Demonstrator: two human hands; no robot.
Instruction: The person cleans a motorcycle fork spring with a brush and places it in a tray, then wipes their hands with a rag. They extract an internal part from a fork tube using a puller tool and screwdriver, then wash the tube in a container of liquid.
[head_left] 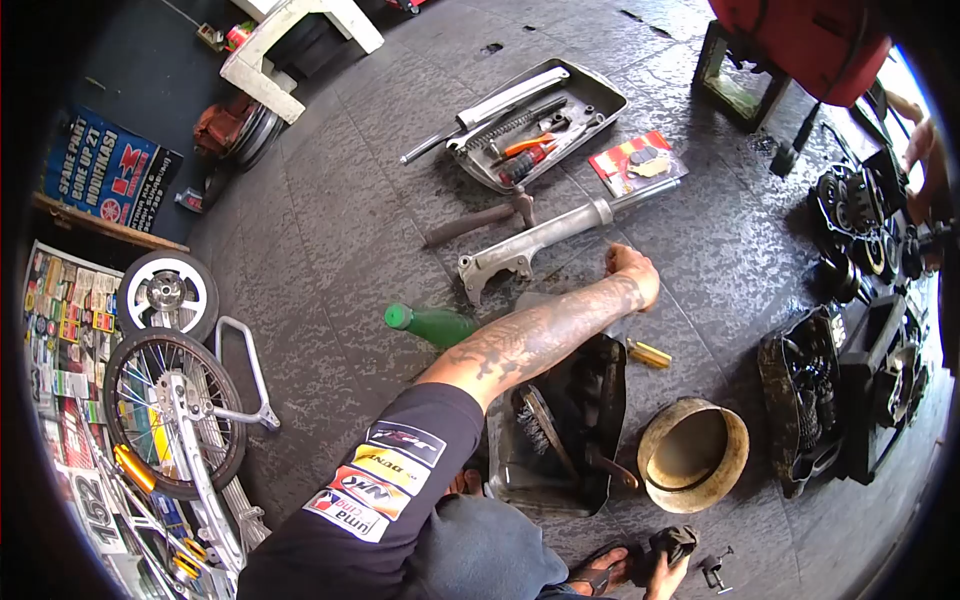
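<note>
My left hand [632, 275], at the end of a tattooed arm, is closed just below a silver fork leg [545, 238]; what it holds, if anything, is hidden. At the bottom, my right hand [667, 578] grips a dark crumpled cloth [675, 542] beside a sandaled foot. Partly behind the left arm lies a green bottle [440, 326]. A black pan [508, 470] below the arm holds a wire brush [536, 425]. Right of the arm is a yellow object [649, 354]. A hammer [470, 225] rests against the fork leg's upper side.
A metal tray [610, 85] holds tools, a spring and another fork tube. Beside it is a red package [638, 162]. A round container [735, 480] stands lower right, near engine parts [855, 200]. Wheels [172, 410] lean at left. Another person's hand [918, 150] shows far right.
</note>
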